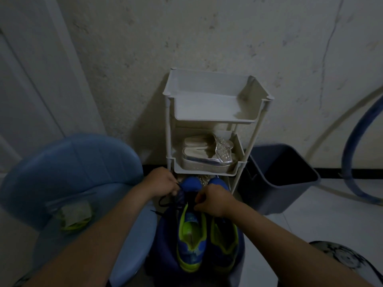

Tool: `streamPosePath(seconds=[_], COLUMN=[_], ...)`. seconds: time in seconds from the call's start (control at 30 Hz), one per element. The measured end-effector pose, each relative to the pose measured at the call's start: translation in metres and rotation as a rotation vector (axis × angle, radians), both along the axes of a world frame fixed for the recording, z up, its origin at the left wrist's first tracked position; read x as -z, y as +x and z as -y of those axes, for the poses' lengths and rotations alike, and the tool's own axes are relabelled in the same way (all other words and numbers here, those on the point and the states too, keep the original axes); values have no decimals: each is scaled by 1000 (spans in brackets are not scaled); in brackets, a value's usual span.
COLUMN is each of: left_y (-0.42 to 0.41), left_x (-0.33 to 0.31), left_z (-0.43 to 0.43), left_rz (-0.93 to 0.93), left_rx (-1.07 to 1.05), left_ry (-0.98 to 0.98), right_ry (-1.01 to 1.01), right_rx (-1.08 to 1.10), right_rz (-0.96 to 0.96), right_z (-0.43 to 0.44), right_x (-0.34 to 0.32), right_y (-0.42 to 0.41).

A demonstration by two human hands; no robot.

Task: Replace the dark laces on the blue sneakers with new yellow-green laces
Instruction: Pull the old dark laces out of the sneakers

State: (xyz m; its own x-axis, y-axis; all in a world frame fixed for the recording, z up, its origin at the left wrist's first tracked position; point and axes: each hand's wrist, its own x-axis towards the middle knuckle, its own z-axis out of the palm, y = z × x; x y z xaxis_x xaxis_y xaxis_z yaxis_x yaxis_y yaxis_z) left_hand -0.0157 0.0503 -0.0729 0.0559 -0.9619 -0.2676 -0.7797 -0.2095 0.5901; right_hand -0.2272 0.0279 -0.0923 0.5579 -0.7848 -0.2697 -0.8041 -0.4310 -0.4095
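Observation:
Two blue sneakers with yellow-green lining stand side by side, toes pointing away from me: the left sneaker (190,235) and the right sneaker (224,241). My left hand (161,184) pinches the dark lace (165,200) at the left sneaker's toe end. My right hand (213,200) pinches the lace over the same shoe's eyelets. A loose loop of dark lace hangs off to the left. A packet of yellow-green laces (75,215) lies on the blue chair (68,168) at my left.
A grey plastic shelf rack (215,108) stands against the wall, holding silver sandals (207,156) on its middle tier. A dark bin (277,177) sits to the right of it. A blue hoop (352,154) leans at far right. A door is at left.

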Motion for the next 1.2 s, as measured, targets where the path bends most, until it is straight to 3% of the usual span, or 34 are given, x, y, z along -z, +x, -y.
streamPosePath(seconds=[0.07,0.17,0.27,0.33,0.43,0.57,0.73,0.93,1.03,1.1,1.2], left_y=[11,11,-9,-21,-26,-15,15,29,8,-6,-21], left_x=[0,2,7,5,5,5,0,9,4,5,12], left_z=[0,-5,-11,-13,-9,-5,4,-4,-9,-11,-15], left_rz=[123,291,190,94,96,112,350,490,339,117,10], left_rx=[-49,148,341,355,374,310,112,78,145,195,278], left_ry=[27,76,44,58,27,27,-43,121,47,98,175], right_ry=[-9,-50,-55,-40,-30,-4,13,-120,-184,-195,-205], right_rx=[5,-3,-2,15,20,-8,-1,-124,-174,-193,-179], right_rz=[0,-4,3,23,37,28,12,-15,-10,-26,-17], right_z=[-1,-3,-3,-2,-3,-3,-1,-9,-14,-16,-13], right_x=[1,4,5,6,7,7,7,3,6,11,9], right_y=[1,4,5,6,5,2,1,7,11,14,15])
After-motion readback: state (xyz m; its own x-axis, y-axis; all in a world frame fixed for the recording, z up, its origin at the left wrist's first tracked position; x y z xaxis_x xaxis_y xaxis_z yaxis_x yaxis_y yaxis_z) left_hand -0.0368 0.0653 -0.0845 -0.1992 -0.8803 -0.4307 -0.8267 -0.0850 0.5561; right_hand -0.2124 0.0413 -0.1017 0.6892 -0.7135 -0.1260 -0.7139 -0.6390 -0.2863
